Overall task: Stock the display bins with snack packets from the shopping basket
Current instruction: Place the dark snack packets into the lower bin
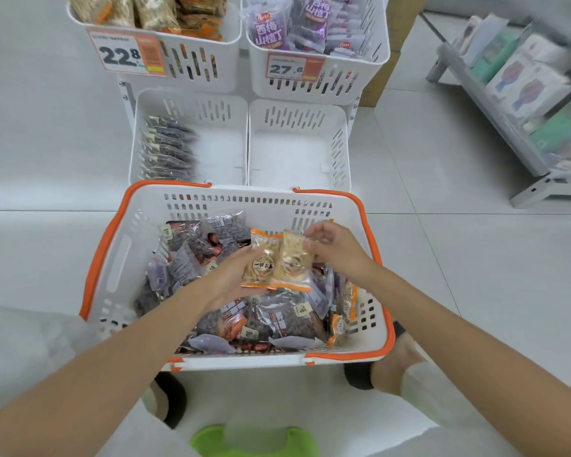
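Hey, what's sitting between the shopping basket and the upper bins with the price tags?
In the head view, two lower display bins: the left lower bin holds a row of dark packets, and the right lower bin shows none.

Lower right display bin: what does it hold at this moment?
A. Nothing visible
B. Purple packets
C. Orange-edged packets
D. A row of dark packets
A: the lower right display bin shows only its bare white floor, while the row of dark packets stands in the lower left display bin.

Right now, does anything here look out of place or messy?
Nothing looks damaged or spilled. The lower right bin is completely bare, and the shopping basket holds a jumbled mix of dark, purple and orange-trimmed packets.
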The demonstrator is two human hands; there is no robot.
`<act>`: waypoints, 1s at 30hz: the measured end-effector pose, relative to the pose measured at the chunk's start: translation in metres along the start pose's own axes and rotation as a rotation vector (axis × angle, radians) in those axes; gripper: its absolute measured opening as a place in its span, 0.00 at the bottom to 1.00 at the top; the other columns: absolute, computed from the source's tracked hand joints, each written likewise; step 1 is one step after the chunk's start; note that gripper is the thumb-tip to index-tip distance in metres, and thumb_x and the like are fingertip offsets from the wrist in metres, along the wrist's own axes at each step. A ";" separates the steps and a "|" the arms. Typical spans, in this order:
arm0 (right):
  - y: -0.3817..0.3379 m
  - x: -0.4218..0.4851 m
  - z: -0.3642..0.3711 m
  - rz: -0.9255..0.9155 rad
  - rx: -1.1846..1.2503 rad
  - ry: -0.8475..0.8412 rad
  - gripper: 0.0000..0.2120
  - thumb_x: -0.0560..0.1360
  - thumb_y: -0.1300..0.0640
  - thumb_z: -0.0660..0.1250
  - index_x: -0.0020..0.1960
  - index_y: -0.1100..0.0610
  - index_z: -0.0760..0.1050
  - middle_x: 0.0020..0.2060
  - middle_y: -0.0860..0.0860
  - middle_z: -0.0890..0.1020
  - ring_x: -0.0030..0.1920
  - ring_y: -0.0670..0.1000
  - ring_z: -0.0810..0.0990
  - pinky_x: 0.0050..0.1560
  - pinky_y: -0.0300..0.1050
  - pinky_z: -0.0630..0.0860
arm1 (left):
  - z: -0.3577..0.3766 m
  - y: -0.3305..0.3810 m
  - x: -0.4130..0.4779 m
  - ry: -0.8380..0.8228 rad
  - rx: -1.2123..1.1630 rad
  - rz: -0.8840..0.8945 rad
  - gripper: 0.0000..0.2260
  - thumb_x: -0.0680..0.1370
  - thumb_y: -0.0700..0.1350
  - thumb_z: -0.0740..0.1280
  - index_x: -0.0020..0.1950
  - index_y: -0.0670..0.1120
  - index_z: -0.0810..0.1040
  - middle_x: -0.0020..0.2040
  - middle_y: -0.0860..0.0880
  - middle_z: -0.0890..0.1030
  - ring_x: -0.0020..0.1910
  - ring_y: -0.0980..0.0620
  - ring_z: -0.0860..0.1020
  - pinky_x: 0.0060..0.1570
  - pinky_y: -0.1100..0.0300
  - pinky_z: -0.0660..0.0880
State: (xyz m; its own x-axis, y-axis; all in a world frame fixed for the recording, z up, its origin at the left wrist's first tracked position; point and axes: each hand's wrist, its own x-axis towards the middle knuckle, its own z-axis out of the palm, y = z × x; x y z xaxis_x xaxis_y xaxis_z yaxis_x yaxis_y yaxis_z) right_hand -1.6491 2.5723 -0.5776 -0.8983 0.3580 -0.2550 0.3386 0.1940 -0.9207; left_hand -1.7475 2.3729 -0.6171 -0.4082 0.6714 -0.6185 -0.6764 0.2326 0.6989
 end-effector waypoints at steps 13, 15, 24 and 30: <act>-0.014 -0.003 -0.001 -0.183 -0.272 -0.034 0.19 0.75 0.61 0.71 0.64 0.51 0.75 0.49 0.52 0.74 0.48 0.51 0.75 0.54 0.48 0.74 | 0.014 0.027 -0.006 0.002 0.701 0.181 0.26 0.71 0.48 0.78 0.66 0.49 0.71 0.63 0.54 0.74 0.63 0.53 0.73 0.57 0.63 0.73; -0.014 -0.002 -0.003 -0.254 -0.440 -0.119 0.27 0.75 0.59 0.71 0.71 0.46 0.68 0.63 0.49 0.71 0.65 0.50 0.70 0.66 0.46 0.67 | 0.016 0.034 -0.010 -0.039 0.802 0.227 0.15 0.74 0.41 0.75 0.57 0.51 0.74 0.52 0.59 0.75 0.53 0.55 0.76 0.45 0.76 0.71; -0.008 -0.011 -0.008 0.013 -0.035 -0.152 0.17 0.75 0.61 0.72 0.62 0.54 0.74 0.54 0.47 0.79 0.59 0.49 0.77 0.63 0.50 0.76 | 0.022 0.023 -0.006 0.068 0.176 0.202 0.35 0.64 0.48 0.80 0.67 0.47 0.71 0.60 0.43 0.80 0.55 0.46 0.83 0.55 0.53 0.80; 0.035 -0.029 -0.030 0.182 -0.546 -0.559 0.42 0.73 0.60 0.74 0.79 0.48 0.53 0.67 0.47 0.73 0.65 0.48 0.73 0.57 0.37 0.72 | 0.017 0.008 -0.001 0.174 0.205 0.134 0.28 0.73 0.36 0.74 0.70 0.42 0.69 0.59 0.51 0.76 0.51 0.46 0.82 0.56 0.53 0.79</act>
State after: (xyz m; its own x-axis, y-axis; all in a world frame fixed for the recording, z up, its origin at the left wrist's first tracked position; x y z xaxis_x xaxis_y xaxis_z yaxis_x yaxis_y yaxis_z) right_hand -1.6033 2.5961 -0.5935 -0.7741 -0.0555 -0.6306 0.4527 0.6479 -0.6126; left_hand -1.7423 2.3866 -0.6048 -0.5966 0.5791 -0.5556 -0.4786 0.2990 0.8255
